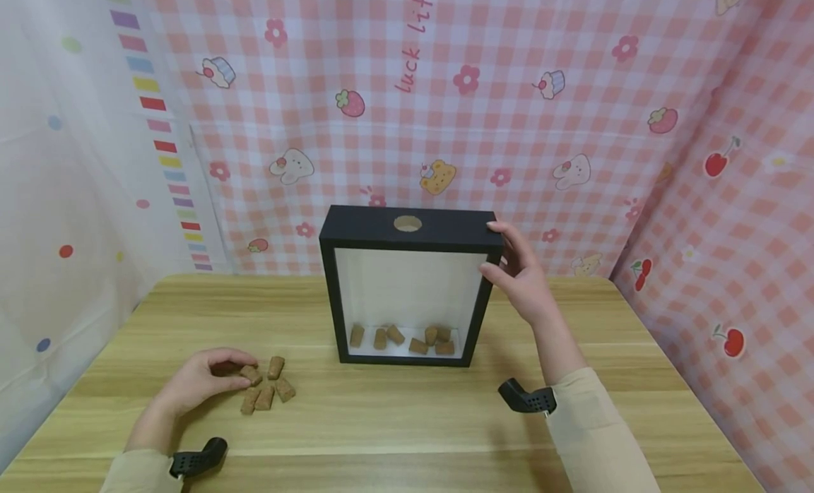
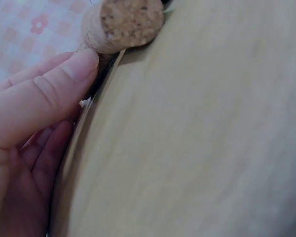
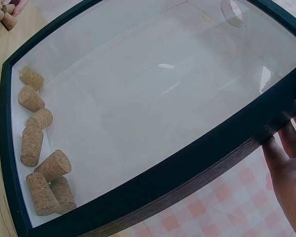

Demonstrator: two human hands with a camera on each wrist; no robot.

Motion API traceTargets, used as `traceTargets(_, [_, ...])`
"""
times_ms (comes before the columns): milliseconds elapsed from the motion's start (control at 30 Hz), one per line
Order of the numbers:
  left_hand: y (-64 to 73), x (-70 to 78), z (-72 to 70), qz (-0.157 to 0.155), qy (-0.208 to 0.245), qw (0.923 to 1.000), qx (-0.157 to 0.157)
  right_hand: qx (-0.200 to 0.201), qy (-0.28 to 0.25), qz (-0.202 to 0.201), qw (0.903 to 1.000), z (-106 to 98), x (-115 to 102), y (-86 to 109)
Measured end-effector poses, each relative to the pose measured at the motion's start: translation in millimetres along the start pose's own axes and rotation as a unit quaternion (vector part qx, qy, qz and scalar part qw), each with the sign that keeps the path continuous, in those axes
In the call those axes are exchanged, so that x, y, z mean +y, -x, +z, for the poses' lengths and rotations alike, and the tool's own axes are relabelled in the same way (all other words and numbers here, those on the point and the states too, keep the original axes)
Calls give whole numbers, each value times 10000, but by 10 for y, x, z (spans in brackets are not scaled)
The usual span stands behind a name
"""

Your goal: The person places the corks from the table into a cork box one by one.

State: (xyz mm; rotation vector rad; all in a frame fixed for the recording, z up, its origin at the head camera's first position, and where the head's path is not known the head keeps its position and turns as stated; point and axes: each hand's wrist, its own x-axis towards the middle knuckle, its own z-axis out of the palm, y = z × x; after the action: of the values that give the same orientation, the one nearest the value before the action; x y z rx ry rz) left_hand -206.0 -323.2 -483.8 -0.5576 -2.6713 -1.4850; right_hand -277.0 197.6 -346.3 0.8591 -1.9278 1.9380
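A black shadow box frame [image 1: 407,360] with a clear front and a round hole in its top stands upright on the table. Several corks [image 3: 30,146] lie along its bottom inside. My right hand [image 1: 523,280] grips the frame's upper right corner, thumb on the front edge and fingers at the top and side. At the left of the table, my left hand [image 1: 202,380] pinches a cork [image 1: 251,374] between thumb and fingers. Several more loose corks [image 1: 264,397] lie right beside it. In the left wrist view, one cork [image 2: 130,24] shows large just past the thumb.
The wooden table [image 1: 407,436] reaches back to a pink checked curtain [image 1: 407,147] behind the frame. A white dotted cloth [image 1: 70,196] hangs at the left and more checked cloth [image 1: 725,217] at the right. Each wrist wears a black camera mount [image 1: 202,459].
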Motion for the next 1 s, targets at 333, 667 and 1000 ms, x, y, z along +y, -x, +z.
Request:
traceTargets(333, [2, 43, 12, -286, 148, 9988, 369, -17, 34, 4, 10000, -3, -1, 0])
traceTargets(667, [-9, 145, -60, -732, 274, 9948, 652, 2, 49, 44, 10000, -1, -13, 6])
traceTargets(1000, [-127, 434, -139, -548, 229, 9938, 939, -15, 79, 7, 10000, -4, 1, 2])
